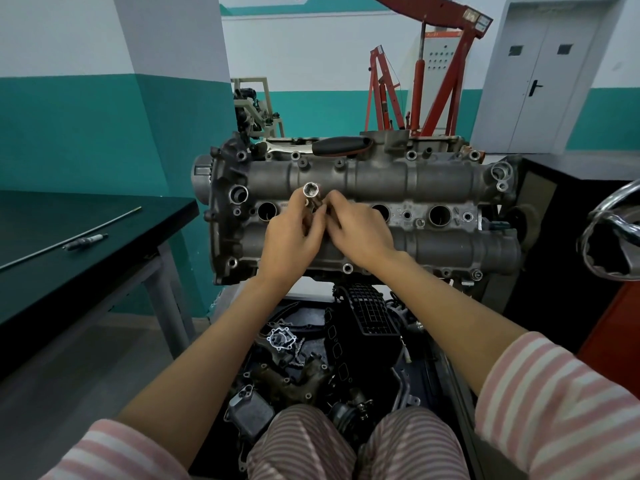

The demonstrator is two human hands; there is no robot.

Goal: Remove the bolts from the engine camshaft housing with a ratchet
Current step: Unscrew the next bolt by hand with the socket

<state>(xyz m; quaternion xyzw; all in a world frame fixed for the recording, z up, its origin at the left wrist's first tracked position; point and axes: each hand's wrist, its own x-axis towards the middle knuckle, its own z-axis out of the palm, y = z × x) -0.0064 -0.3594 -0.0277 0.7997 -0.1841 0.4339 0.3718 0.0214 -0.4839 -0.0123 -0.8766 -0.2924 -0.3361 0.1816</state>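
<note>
**Both hands on a socket over the camshaft housing**

Head view. The camshaft housing (pixel 363 209) lies lengthwise across the middle of the frame, grey cast metal, with a row of round plug wells along its centre. Both hands meet over the housing's centre, left of its midpoint. Left hand (pixel 291 237) has its fingers curled around a shiny deep socket (pixel 310 192), open end tilted up toward the camera. Right hand (pixel 360 233) has its fingertips bunched against the lower part of the same socket; what exactly they pinch is hidden behind the left hand's fingers.

The ratchet (pixel 322 147) rests along the far edge of the housing, untouched: chrome head to the left, black handle to the right. Several bolts still sit along that far edge, one (pixel 295 155) just in front of the ratchet's shank.

Left of the housing stands a dark desk (pixel 69 271) carrying a thin rod (pixel 69 239) and a spark plug (pixel 85 241). Behind the housing, a red engine hoist (pixel 436 74). Below its near edge, loose engine parts (pixel 311 358) lie heaped on the floor, between striped trouser knees.
</note>
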